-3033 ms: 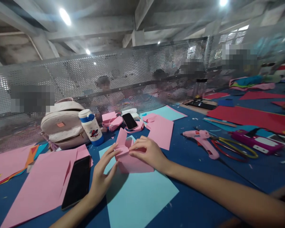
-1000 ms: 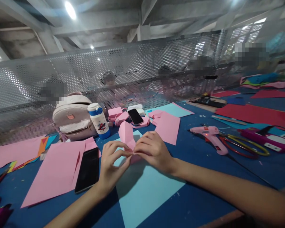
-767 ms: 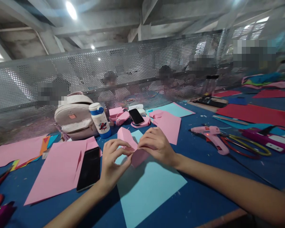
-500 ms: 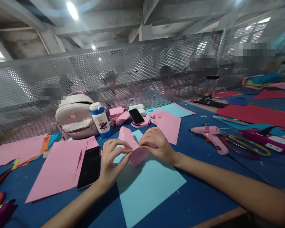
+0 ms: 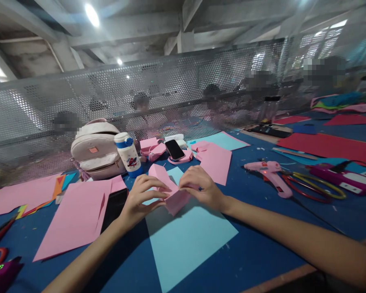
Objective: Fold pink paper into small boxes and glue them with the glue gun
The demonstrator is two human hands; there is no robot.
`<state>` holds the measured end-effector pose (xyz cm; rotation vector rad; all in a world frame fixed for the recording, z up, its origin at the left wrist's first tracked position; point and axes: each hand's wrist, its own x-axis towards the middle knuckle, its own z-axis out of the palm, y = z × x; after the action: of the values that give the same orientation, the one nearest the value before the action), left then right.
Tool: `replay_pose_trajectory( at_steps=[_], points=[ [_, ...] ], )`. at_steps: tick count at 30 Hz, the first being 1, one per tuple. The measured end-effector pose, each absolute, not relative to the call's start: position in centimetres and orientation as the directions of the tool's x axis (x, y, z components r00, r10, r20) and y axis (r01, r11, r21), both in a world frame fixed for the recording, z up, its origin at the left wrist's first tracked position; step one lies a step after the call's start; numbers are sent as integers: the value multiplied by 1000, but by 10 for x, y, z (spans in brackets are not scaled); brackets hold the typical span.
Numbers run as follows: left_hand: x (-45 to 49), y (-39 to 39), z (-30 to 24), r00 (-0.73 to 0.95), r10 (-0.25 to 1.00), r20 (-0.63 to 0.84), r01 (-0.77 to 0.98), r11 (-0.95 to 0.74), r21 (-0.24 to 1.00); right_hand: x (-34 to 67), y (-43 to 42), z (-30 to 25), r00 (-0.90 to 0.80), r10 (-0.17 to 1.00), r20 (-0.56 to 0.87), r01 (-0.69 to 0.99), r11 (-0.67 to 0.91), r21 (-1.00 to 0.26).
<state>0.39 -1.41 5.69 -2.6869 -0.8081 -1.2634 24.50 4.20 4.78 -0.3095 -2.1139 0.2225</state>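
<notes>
Both my hands grip a folded pink paper piece (image 5: pixel 174 197) just above a light blue sheet (image 5: pixel 186 238) on the blue table. My left hand (image 5: pixel 140 199) pinches its left side with curled fingers. My right hand (image 5: pixel 199 189) presses down on its right part, fingers closed over the fold. A pointed flap of the pink paper sticks up between the two hands. A black phone (image 5: pixel 113 206) lies on a large pink sheet (image 5: pixel 75 217), partly hidden behind my left wrist.
A pale backpack (image 5: pixel 95 149), a white bottle with a blue cap (image 5: pixel 128 154) and another phone (image 5: pixel 174 149) stand behind. A pink glue gun (image 5: pixel 270 173), scissors (image 5: pixel 317 191) and red sheets (image 5: pixel 329 146) lie at right. A perforated metal screen (image 5: pixel 171 93) closes the far edge; people sit beyond it.
The pink paper has been folded smaller and lowered toward the blue sheet. My left hand shifted left, over the black phone's edge. My right hand stayed pressed on the fold.
</notes>
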Motion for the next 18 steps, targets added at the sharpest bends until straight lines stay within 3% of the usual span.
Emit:
replay_pose_trajectory(
  at_steps=[8, 18],
  points=[
    [11, -24, 68, 590, 396, 704, 458, -882, 112, 244, 37, 48, -545, 258, 798, 64, 962, -267],
    [10, -27, 69, 583, 402, 705, 453, -882, 129, 243, 35, 48, -545, 323, 774, 47, 933, -357]
  ],
)
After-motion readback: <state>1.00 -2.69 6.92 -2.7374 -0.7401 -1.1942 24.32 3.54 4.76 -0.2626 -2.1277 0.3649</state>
